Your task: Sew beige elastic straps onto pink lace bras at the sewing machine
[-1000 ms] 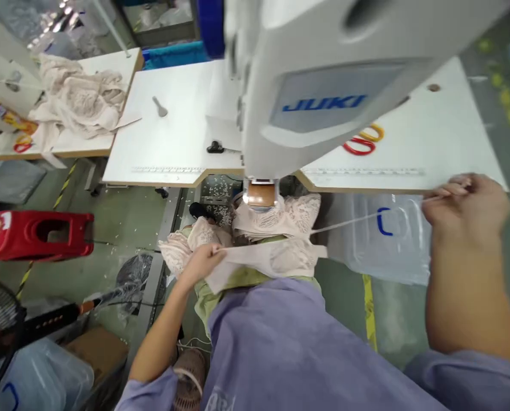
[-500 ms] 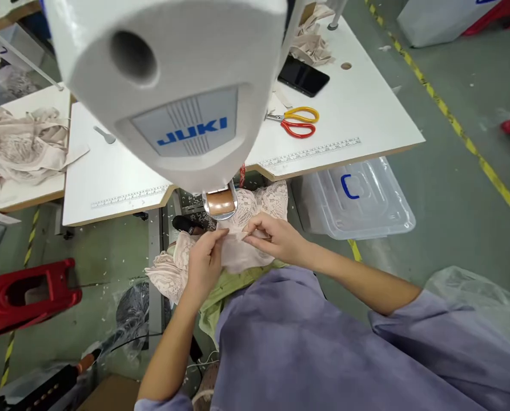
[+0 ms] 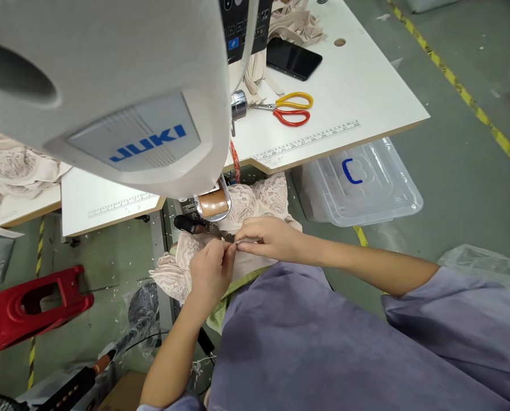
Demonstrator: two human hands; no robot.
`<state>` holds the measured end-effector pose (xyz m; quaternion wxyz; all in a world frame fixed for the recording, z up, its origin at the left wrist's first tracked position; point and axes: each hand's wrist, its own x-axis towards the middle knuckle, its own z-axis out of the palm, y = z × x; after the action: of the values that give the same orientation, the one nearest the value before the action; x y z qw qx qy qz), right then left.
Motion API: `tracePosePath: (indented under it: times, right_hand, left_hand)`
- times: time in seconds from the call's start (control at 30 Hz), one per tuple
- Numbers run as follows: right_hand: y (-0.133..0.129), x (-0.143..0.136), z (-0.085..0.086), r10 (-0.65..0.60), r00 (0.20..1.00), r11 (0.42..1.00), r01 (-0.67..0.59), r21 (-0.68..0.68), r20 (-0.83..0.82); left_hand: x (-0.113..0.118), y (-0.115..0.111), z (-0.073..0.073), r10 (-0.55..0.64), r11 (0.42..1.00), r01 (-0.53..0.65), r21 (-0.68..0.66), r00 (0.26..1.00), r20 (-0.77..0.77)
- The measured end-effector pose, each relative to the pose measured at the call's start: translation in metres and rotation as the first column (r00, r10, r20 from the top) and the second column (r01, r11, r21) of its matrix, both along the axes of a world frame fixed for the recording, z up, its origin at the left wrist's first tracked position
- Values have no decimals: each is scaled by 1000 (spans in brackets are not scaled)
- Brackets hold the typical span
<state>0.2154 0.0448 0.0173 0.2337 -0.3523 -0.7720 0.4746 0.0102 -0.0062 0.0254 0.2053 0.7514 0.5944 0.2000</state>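
Observation:
A pale pink lace bra (image 3: 243, 204) hangs in front of the white JUKI sewing machine (image 3: 152, 137), below the table edge. My left hand (image 3: 211, 268) pinches the bra's fabric edge between thumb and fingers. Right beside it, my right hand (image 3: 272, 238) pinches the same edge, the fingertips of both hands almost touching. More gathered lace (image 3: 173, 271) lies left of my left hand. Just above the hands sits the machine's sewing end, with a copper-coloured plate (image 3: 214, 204). My fingers hide the exact bit of fabric between them.
On the white table (image 3: 366, 85) lie scissors (image 3: 291, 108) with yellow and red handles, a black phone (image 3: 294, 58) and beige straps (image 3: 297, 23). A lidded clear plastic box (image 3: 370, 188) stands below right. A red stool (image 3: 36, 308) is at lower left.
My hands have come closer together, fingertips now meeting at the fabric edge. The view has shifted, so the machine head appears further left and its control panel shows.

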Motion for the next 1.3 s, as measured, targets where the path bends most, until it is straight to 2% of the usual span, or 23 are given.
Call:
tracePosePath:
  times: [0.07,0.13,0.2,0.27,0.33,0.43,0.5,0.6,0.7,0.83,0.97,1.03,1.1,1.17,1.23,1.27,1.3]
  right_hand:
    - [4,2,0,-89,994,985,79,-153,-62]
    - [9,5,0,-212,969,931,162,-326,-124]
    - [13,7,0,-232,961,905,156,-396,-153]
    - [16,7,3,-103,983,948,50,-314,-155]
    - [15,4,7,93,986,982,-114,-152,-139]
    - [10,-3,12,289,949,957,-284,55,-123]
    - [7,-8,12,345,933,932,-327,156,-99]
    - [5,-12,11,336,938,907,-297,299,-84]
    - [4,-11,11,317,944,893,-266,363,-89]
    - [-2,-11,12,316,948,839,-293,458,26]
    - [-8,-17,10,225,955,756,-298,583,195]
    - [-8,-20,8,184,967,791,-252,557,176]
    - [-7,-23,7,128,990,885,-140,443,57]
    - [-6,-24,9,44,993,960,-12,281,-109]
    - [-5,-25,12,-14,971,983,58,177,-238]
    - [-5,-25,14,-26,961,984,72,160,-274]
    - [-6,-25,16,-26,956,983,77,164,-294]
  left_hand:
    - [-3,3,6,-26,996,34,-88,995,94]
    - [-8,6,13,-70,983,101,-153,977,201]
    - [-14,7,19,-111,972,158,-173,961,255]
    - [-20,7,23,-124,968,174,-180,958,260]
    - [-23,5,28,-123,969,168,-181,964,236]
    - [-22,5,35,-135,974,165,-155,973,189]
    - [-21,6,39,-141,978,168,-123,970,200]
    - [-20,9,43,-151,985,169,-44,951,269]
    - [-22,9,46,-170,983,183,-21,946,277]
    - [-21,11,52,-187,971,211,-115,964,192]
    - [-18,21,56,-154,940,169,-297,985,71]
    - [-17,28,55,-136,916,154,-372,988,72]
    - [-16,32,49,-75,895,140,-424,983,165]
    - [-12,30,38,69,880,122,-459,923,379]
    - [-5,23,25,244,888,88,-452,742,624]
    - [-1,19,19,299,900,58,-432,639,709]
    - [2,14,13,322,916,16,-401,567,758]
